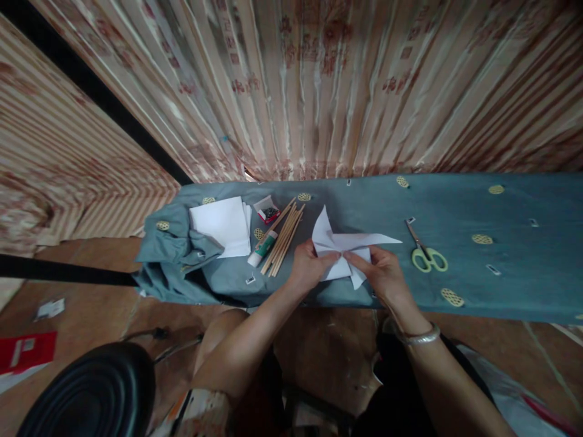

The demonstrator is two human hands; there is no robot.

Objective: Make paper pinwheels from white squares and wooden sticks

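A white paper pinwheel (328, 238) with pointed blades is held over the cloth-covered bench. My left hand (310, 265) grips its left side, thumb pressed near the centre. From the right, my right hand (381, 270) pinches it, its thumb meeting the middle too. The fingers beneath the paper are hidden. Just left of the pinwheel lies a bundle of thin wooden sticks (285, 243). Beside them are a green-and-white glue stick (263, 249) and a small open red-and-white box (268, 210) of dark little pieces. Scissors (426, 252) with light green handles lie to the right.
A stack of white paper sheets (223, 224) lies at the left of the bench, partly under bunched cloth (170, 233). The grey-green cloth (523, 255) covers the bench. A curtain (314, 91) hangs behind. A round black seat (91, 388) stands at the lower left.
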